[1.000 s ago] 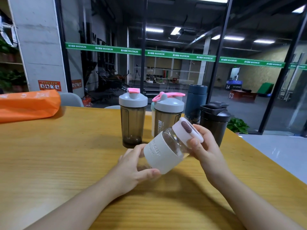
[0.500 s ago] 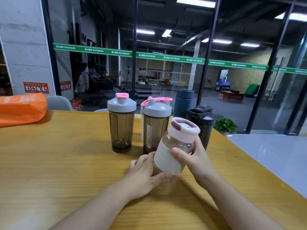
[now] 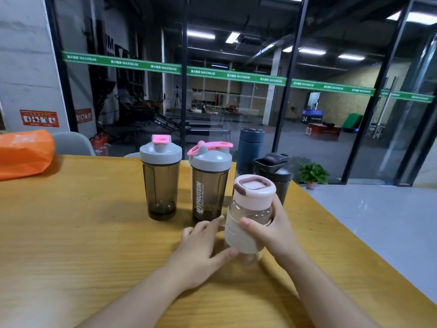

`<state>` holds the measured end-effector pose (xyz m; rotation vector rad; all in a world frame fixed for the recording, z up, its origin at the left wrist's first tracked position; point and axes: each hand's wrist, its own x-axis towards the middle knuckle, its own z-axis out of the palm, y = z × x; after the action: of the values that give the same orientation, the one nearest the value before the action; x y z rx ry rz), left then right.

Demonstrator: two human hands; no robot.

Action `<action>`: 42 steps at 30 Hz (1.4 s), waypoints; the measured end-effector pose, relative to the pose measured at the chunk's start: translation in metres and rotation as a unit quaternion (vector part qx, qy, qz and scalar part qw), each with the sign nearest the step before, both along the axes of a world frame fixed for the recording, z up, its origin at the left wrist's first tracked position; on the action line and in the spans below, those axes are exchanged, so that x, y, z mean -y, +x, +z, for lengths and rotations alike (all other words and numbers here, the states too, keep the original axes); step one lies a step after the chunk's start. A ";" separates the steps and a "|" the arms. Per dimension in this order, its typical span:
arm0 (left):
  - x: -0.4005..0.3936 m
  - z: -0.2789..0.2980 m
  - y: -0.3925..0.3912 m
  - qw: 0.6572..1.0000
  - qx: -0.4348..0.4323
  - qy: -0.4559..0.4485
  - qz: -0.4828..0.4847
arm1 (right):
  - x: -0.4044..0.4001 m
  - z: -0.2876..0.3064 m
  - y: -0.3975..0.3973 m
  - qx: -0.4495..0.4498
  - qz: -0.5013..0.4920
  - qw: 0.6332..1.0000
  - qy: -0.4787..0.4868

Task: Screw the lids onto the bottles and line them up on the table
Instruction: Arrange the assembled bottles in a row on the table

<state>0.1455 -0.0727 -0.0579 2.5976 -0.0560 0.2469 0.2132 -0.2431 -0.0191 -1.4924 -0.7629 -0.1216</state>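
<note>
On the wooden table [image 3: 82, 233], right hand [image 3: 272, 230] grips the upright glass bottle [image 3: 246, 223]; left hand [image 3: 201, 247] loosely cups its base.

Bare table [image 3: 71, 233] left; shakers [image 3: 161, 178] crowd behind, gaps seemingly narrow.

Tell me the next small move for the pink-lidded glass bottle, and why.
Probably set it down beside the MYPROTEIN shaker and let go: the glass bottle is upright with its pink lid on, gripped by the right hand, left hand at its base.
</note>
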 end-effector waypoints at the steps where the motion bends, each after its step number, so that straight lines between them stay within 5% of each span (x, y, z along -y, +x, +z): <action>1: -0.001 0.002 0.000 1.000 0.031 -0.004 0.002 | 0.002 -0.001 0.001 0.000 -0.002 1.000 -0.002; 4: -0.001 0.018 0.002 0.989 0.145 0.002 -0.001 | 0.006 0.000 0.005 -0.003 -0.007 1.000 -0.005; 8: 0.005 0.052 0.018 0.934 0.354 0.017 -0.041 | 0.015 0.001 0.011 0.001 -0.015 1.000 -0.017; 11: 0.012 0.083 0.035 0.908 0.410 0.057 -0.068 | 0.022 0.004 0.013 -0.006 -0.012 1.000 -0.028; 17: 0.025 0.142 0.072 0.936 0.284 0.191 -0.084 | 0.033 0.008 0.017 -0.012 -0.027 0.999 -0.044; 25: 0.041 0.158 0.106 0.875 0.212 0.431 -0.060 | 0.049 0.011 0.022 -0.013 -0.063 0.997 -0.044; 36: 0.053 0.152 0.112 0.888 0.223 0.397 -0.069 | 0.083 0.016 0.036 0.001 -0.128 0.989 -0.078; 42: 0.073 0.151 0.113 0.922 0.234 0.294 -0.099 | 0.098 0.016 0.042 -0.014 -0.154 0.985 -0.070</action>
<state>0.2588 -0.1458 0.0930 3.0181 -0.6506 0.8899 0.2554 -0.3408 -0.0032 -1.7360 -0.5216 -0.2853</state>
